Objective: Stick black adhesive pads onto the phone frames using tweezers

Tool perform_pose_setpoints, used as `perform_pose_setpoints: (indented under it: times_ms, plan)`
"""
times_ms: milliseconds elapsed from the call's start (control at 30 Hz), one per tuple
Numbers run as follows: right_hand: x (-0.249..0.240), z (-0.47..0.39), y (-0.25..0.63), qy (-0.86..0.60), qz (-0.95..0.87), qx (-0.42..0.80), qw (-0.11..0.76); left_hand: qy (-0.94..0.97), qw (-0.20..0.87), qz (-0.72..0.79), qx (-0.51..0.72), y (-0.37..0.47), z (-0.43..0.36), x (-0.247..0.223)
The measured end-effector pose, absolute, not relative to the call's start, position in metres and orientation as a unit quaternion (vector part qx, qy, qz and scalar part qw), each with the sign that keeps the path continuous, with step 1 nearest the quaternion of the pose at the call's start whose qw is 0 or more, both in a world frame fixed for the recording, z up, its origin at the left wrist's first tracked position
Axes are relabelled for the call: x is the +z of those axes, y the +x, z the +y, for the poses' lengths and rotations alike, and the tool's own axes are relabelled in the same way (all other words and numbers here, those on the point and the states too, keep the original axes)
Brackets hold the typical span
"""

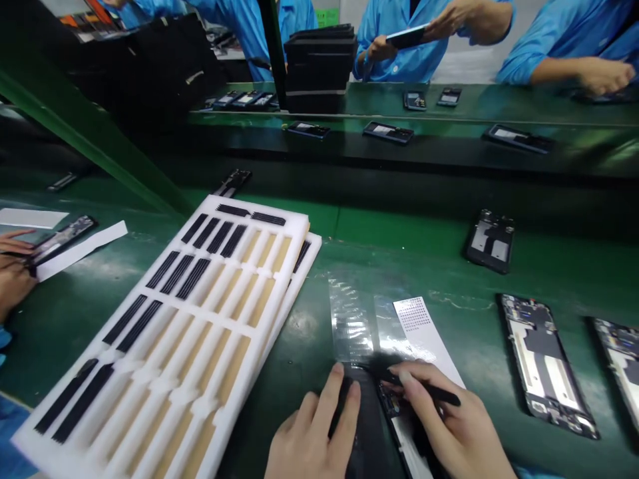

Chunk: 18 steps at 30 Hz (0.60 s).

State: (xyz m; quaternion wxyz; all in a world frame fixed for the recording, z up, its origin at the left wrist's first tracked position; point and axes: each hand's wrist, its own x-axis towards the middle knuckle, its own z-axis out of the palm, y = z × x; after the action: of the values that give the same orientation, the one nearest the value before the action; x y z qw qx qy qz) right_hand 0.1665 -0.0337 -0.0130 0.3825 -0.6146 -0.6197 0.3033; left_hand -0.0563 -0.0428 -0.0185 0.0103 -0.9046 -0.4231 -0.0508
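Observation:
My right hand is closed around slim black tweezers; their tip reaches the top of an opened phone in front of me. Left of that phone lies a black panel, partly hidden by my fingers. My left hand grips the panel's left edge, its fingers pressed on it; the thumb is hidden. Just beyond my hands are clear plastic film strips and a white sheet with rows of small dark dots.
On the left, a white foam tray holds black strips in some slots. Opened phones lie to the right. A green post slants overhead. Co-workers in blue sleeves work across the bench; another person's hand is at far left.

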Motion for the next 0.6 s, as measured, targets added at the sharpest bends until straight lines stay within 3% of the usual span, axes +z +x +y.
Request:
perform_pose_setpoints:
  times_ms: [200, 433, 500, 600]
  plan:
    - [-0.015, -0.033, 0.161, -0.611, -0.63, 0.308, 0.367, -0.909, 0.018, -0.416, 0.008, -0.058, -0.034, -0.019]
    - [-0.007, -0.023, 0.156, -0.634, -0.553, 0.367, 0.397, -0.912, -0.022, -0.409, -0.02, -0.062, -0.031, -0.023]
    - [0.004, -0.026, 0.156, -0.645, -0.511, 0.379, 0.424, -0.886, -0.108, -0.437, -0.112, -0.061, -0.03, -0.023]
    - [0.021, -0.04, 0.152, -0.652, -0.451, 0.391, 0.468, -0.695, -0.399, -0.513, -0.307, -0.053, -0.032, -0.015]
